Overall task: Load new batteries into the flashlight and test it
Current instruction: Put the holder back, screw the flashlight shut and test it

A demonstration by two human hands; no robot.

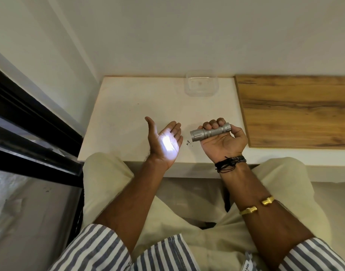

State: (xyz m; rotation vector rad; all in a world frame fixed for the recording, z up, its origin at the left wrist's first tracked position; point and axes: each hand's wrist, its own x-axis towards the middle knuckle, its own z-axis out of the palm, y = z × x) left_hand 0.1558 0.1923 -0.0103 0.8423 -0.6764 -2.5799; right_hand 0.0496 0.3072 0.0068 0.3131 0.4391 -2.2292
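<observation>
Two hands [166, 142] [223, 138] above table edge [187, 165]

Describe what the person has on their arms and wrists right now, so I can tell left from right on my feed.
Both forearms are bare, with blue-and-white striped sleeves rolled up near the elbows. The right wrist wears a bundle of dark cord bracelets, and further up the right forearm sits an open gold cuff. The left wrist and forearm carry nothing.

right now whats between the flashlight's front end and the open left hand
In the head view, no object: only a bare stretch of white tabletop with small dark specks between the flashlight and the lit left hand.
</observation>
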